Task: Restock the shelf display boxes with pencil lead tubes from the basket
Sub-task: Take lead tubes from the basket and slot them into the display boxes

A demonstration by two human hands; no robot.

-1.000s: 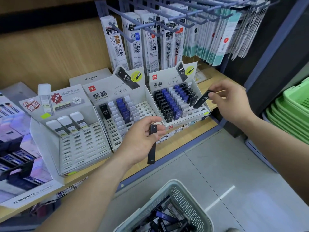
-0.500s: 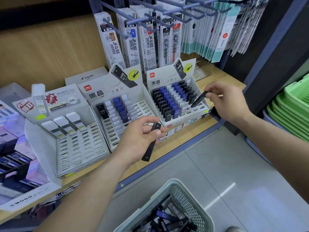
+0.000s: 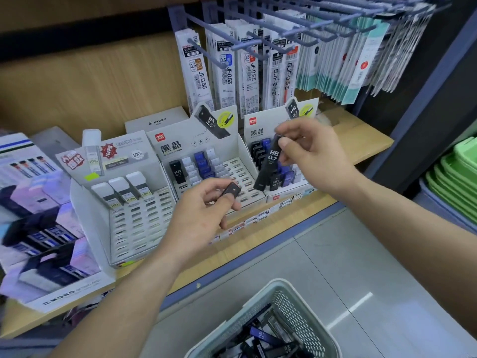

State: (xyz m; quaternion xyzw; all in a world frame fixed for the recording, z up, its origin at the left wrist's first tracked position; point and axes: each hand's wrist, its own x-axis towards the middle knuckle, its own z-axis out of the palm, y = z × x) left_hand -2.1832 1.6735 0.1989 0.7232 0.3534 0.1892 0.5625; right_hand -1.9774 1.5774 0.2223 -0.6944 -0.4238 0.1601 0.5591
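Note:
My right hand (image 3: 309, 156) pinches the top of a black HB 0.7 lead tube (image 3: 268, 164), which hangs tilted over the right display box (image 3: 281, 120). That box holds several black and blue tubes. My left hand (image 3: 201, 218) pinches a second black tube (image 3: 230, 190), end-on to the camera, in front of the middle display box (image 3: 180, 146). The middle box holds one black tube, several blue and white ones, and many bare slots. The pale basket (image 3: 278, 293) at the bottom holds several loose black and blue tubes.
A left display box (image 3: 85, 210) carries three white tubes and many bare slots. Refill packs (image 3: 227, 71) hang on hooks above. Mono lead boxes (image 3: 46, 254) fill the shelf's left end. Green baskets (image 3: 456, 182) are stacked at the right. Grey floor tiles lie below the shelf edge.
My right hand has carried its tube leftward from the right box's far edge to above that box's front rows. My left hand has turned its tube end-on and lifted it toward the middle box.

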